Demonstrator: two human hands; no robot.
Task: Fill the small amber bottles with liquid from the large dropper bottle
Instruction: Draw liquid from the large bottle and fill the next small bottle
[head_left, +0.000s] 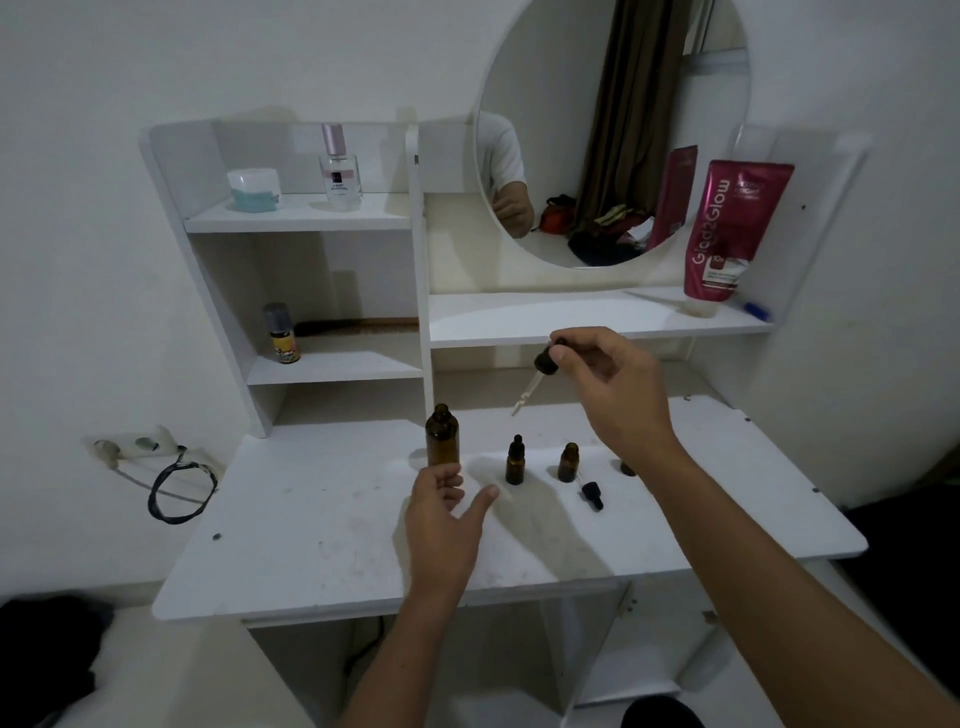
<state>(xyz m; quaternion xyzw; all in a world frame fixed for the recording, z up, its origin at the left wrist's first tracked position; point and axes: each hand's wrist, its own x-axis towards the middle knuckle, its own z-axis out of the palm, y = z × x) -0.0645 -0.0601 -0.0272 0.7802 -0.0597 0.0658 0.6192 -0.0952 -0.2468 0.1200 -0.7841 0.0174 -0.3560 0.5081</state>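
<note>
Two hands work over the white table (322, 545). Nearest, the left hand (441, 525) hovers just in front of the big bottle (442, 435), its grip apart, fingers loose and holding nothing. The big bottle stands upright and uncapped. To its right stand a capped small bottle (515, 461) and an uncapped one (568, 462), with a loose dropper cap (592, 494) lying before the latter. A third bottle (627, 468) is mostly hidden behind the right forearm. Higher up, the right hand (613, 384) has its grip clamped on the dropper (540, 370), its glass tip slanting down-left. Beyond, shelves hold a pink tube (727, 234) and a perfume (340, 169).
</note>
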